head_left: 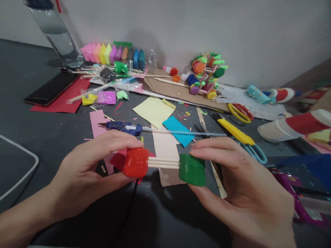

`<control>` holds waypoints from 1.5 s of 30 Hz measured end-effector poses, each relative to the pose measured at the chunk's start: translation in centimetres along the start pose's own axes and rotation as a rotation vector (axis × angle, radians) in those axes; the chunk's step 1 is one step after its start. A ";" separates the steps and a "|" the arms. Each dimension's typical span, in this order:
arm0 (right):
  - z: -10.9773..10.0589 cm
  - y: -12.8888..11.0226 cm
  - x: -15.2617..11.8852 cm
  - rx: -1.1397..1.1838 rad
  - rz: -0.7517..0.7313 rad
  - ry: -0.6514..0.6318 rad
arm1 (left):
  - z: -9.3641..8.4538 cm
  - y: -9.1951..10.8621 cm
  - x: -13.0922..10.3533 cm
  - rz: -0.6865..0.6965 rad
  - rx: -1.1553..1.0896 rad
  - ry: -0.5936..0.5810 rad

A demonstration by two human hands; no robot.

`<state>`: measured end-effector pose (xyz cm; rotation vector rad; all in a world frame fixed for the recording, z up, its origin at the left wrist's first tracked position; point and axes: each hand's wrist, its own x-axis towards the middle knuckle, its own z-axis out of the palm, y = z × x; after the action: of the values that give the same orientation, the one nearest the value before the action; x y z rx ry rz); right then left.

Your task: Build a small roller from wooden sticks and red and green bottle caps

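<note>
My left hand (95,165) grips a red bottle cap piece (136,163) between thumb and fingers. A green cap piece (192,169) is pinched between the thumb and fingers of my right hand (238,182). Several thin pale sticks (163,162) run side by side between the two caps and join them, held level above the dark table. Behind them lies a blue glue gun (126,127) with a long clear glue stick. A light yellow paper (154,112) and a blue paper strip (179,131) lie beyond the sticks.
A yellow cutter (236,132) and blue-handled scissors (254,152) lie at the right, near stacked paper cups (294,125). At the back stand colourful clay packs (113,54), a cap-and-stick model (207,74) and a water bottle (55,34). A phone (51,88) rests on red paper.
</note>
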<state>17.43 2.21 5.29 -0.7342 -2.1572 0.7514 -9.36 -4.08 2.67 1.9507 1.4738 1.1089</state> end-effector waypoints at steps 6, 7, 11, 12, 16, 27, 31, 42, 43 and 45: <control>0.0 0.0 0.0 0.019 -0.011 -0.018 | 0.1 -0.1 -0.2 -0.010 0.027 0.007; 0.0 0.0 0.0 0.019 -0.005 -0.014 | 0.1 -0.1 -0.2 -0.012 0.029 0.011; -0.1 0.1 0.0 0.004 -0.004 -0.029 | 0.1 -0.1 -0.1 -0.011 0.039 0.013; -0.2 0.2 0.0 -0.005 -0.010 -0.045 | 0.1 -0.1 -0.1 -0.009 0.043 0.010; -0.3 0.3 0.2 -0.015 -0.022 -0.077 | 0.1 0.0 0.1 -0.012 0.054 0.006; -0.2 0.4 0.4 -0.042 -0.034 -0.100 | 0.5 -0.2 0.0 -0.033 0.021 0.029; -0.1 0.6 0.5 -0.022 -0.018 -0.108 | 0.5 -0.1 0.1 -0.030 0.072 0.032; 0.0 1.1 1.0 -0.032 0.062 -0.126 | 1.5 -0.1 0.6 -0.011 0.136 0.031; 0.0 1.2 0.8 -0.038 0.074 -0.130 | 1.7 -0.1 0.6 -0.002 0.149 0.025; 0.2 1.6 0.1 -0.054 0.099 -0.137 | 2.1 -0.1 0.4 0.024 0.174 -0.008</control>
<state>17.63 3.32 4.13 -0.8452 -2.2857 0.8186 -7.63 -3.43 1.53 2.0915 1.5932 1.0111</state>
